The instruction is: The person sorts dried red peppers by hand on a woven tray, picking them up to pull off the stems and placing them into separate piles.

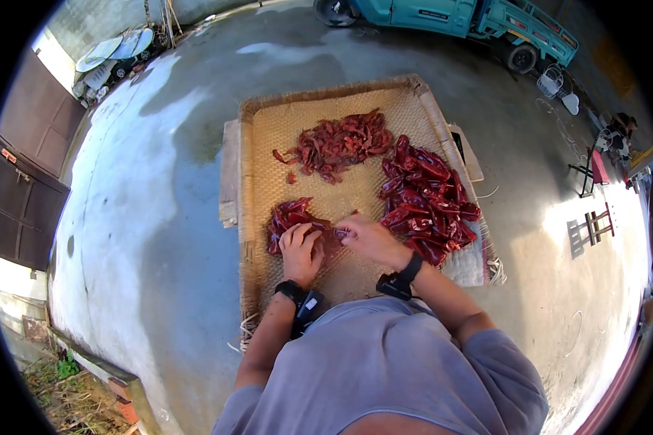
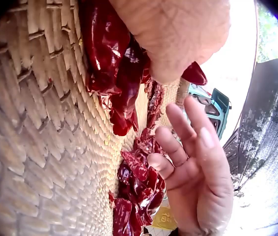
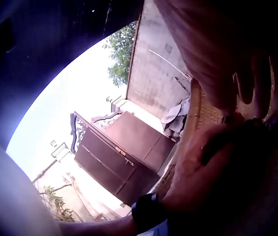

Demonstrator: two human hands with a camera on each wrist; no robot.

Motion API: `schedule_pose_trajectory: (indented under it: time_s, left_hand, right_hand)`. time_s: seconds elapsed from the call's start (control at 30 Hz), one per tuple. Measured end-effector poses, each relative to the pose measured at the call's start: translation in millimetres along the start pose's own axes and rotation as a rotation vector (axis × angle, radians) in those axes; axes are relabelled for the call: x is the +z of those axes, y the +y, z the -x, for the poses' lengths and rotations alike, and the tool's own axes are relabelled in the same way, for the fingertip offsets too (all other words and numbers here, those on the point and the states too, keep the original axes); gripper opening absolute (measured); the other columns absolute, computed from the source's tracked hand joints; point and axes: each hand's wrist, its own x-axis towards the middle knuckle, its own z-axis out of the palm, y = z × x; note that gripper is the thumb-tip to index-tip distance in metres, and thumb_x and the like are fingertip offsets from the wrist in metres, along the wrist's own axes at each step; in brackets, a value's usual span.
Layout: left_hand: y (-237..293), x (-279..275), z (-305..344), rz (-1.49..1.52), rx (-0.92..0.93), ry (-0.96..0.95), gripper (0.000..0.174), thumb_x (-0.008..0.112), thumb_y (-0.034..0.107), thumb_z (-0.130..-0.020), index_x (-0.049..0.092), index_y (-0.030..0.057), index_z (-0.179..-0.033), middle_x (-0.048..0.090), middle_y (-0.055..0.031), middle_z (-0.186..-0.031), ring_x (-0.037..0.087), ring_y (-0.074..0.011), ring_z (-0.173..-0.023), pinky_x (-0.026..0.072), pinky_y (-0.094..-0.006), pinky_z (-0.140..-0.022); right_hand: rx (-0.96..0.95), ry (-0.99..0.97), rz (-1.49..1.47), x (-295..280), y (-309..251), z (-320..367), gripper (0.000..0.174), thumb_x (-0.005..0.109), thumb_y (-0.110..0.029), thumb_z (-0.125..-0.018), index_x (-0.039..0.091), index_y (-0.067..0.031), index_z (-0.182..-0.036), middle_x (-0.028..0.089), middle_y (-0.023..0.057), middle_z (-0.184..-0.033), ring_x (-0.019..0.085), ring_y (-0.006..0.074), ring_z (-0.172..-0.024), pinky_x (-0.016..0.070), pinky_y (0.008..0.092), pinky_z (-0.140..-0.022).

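Note:
My left hand [image 1: 300, 252] is at a small heap of glossy dark-red dried chili peppers [image 1: 292, 212], at the near left of a woven tray [image 1: 268, 130]. In the left wrist view, the left hand [image 2: 178, 34] grips a chili pepper [image 2: 194, 73] whose tip pokes out past the fingers; the rest is hidden. My right hand [image 1: 374, 241] is just to the right, its fingertips close to the left hand. From the left wrist, the right hand [image 2: 198, 182] shows its palm with loosely bent fingers and nothing visible in them. The right wrist view is very dark around the hands.
A larger heap of glossy chilies [image 1: 428, 199] lies at the tray's right, and duller, shrivelled pieces [image 1: 345, 141] lie at its far middle. Boards [image 1: 229, 170] stick out under the tray. A teal three-wheeled truck [image 1: 442, 16] stands beyond; a small stool [image 1: 600, 223] is at right.

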Motion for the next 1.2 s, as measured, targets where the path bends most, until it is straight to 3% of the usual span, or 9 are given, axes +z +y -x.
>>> schedule_pose_trajectory:
  time_s: [0.07,0.2,0.43,0.5,0.63,0.83,0.93,1.1,1.2]
  left_hand:
    - [-2.1,-0.3,1.5,0.006,-0.023,-0.019,0.052,0.071,0.010,-0.080,0.061,0.0084,-0.131,0.062,-0.0095,-0.118,0.051,-0.0313,-0.119,0.0355,-0.0484,-0.105]
    - [0.1,1.8,5.3,0.206,-0.338,0.060,0.066,0.068,0.011,-0.089,0.037,0.0024,-0.147,0.061,-0.0153,-0.114,0.053,-0.0338,-0.114,0.0393,-0.0453,-0.102]
    - [-5.1,7.7,2.7,0.126,-0.267,0.440,0.078,0.076,0.005,-0.082,0.034,0.0052,-0.148,0.029,-0.0254,-0.149,0.043,-0.0393,-0.130,0.0369,-0.0479,-0.110]
    - [-5.8,4.3,5.4,-0.118,-0.220,0.409,0.073,0.075,0.008,-0.084,0.037,0.0069,-0.146,0.040,-0.0203,-0.144,0.035,-0.0390,-0.137,0.0307,-0.0510,-0.113]
    - [-2.6,-1.2,3.6,-0.245,-0.102,0.307,0.067,0.075,0.017,-0.084,0.044,0.0100,-0.143,0.045,-0.0126,-0.147,0.034,-0.0360,-0.140,0.0214,-0.0559,-0.115]
    - [17.3,-14.0,-6.5,-0.118,0.094,-0.006,0.062,0.073,0.019,-0.082,0.053,0.0171,-0.140,0.054,-0.0060,-0.145,0.034,-0.0326,-0.142,0.0195,-0.0577,-0.116]
    - [7.8,-7.4,-2.3,-0.023,0.079,-0.064,0.060,0.072,0.015,-0.080,0.057,0.0187,-0.138,0.058,-0.0060,-0.136,0.044,-0.0304,-0.135,0.0221,-0.0559,-0.115]
    - [13.3,-15.0,-2.6,-0.073,0.106,0.051,0.052,0.067,0.009,-0.076,0.067,0.0196,-0.127,0.061,-0.0068,-0.107,0.054,-0.0282,-0.108,0.0308,-0.0519,-0.109]
    - [17.3,-18.6,-5.1,-0.038,0.150,0.006,0.044,0.067,0.011,-0.075,0.072,0.0209,-0.117,0.059,-0.0061,-0.102,0.052,-0.0276,-0.103,0.0316,-0.0519,-0.107]
  right_hand:
    - [-0.107,0.334,0.466,-23.1,27.7,-4.0,0.034,0.063,-0.013,-0.082,0.062,-0.0024,-0.115,0.061,0.0179,-0.112,0.059,0.0388,-0.099,0.0503,0.0444,-0.086]
    - [0.140,0.646,0.871,-83.6,54.6,-27.2,0.049,0.066,-0.013,-0.081,0.057,-0.0133,-0.129,0.053,0.0127,-0.129,0.052,0.0346,-0.114,0.0416,0.0497,-0.096]
    - [0.271,0.512,0.945,-118.1,93.2,-42.0,0.029,0.068,-0.020,-0.088,0.064,-0.0174,-0.117,0.067,0.0063,-0.103,0.055,0.0298,-0.113,0.0333,0.0511,-0.105]
    - [0.206,0.587,0.989,-118.6,92.3,-40.7,0.022,0.068,-0.022,-0.089,0.067,-0.0164,-0.110,0.069,0.0047,-0.095,0.057,0.0289,-0.109,0.0323,0.0499,-0.106]
    - [0.058,0.647,0.578,-94.9,29.9,-29.0,0.015,0.066,-0.018,-0.088,0.069,-0.0117,-0.102,0.070,0.0077,-0.099,0.063,0.0280,-0.097,0.0422,0.0447,-0.098]
    - [0.095,-0.028,-0.293,7.8,2.0,-7.1,0.027,0.066,-0.015,-0.089,0.063,-0.0057,-0.114,0.070,0.0168,-0.107,0.070,0.0253,-0.098,0.0537,0.0327,-0.087]
    - [0.015,0.010,-0.477,28.9,1.5,-8.3,0.029,0.066,-0.018,-0.088,0.063,-0.0046,-0.114,0.069,0.0175,-0.104,0.069,0.0290,-0.096,0.0539,0.0375,-0.084]
    - [0.058,0.369,0.541,-50.5,17.8,-4.9,0.029,0.066,-0.018,-0.087,0.064,-0.0085,-0.114,0.065,0.0122,-0.113,0.059,0.0368,-0.106,0.0467,0.0473,-0.094]
    - [0.149,0.676,0.873,-102.0,52.3,-1.8,0.031,0.062,-0.017,-0.087,0.064,-0.0134,-0.118,0.063,0.0076,-0.117,0.055,0.0309,-0.113,0.0423,0.0479,-0.096]
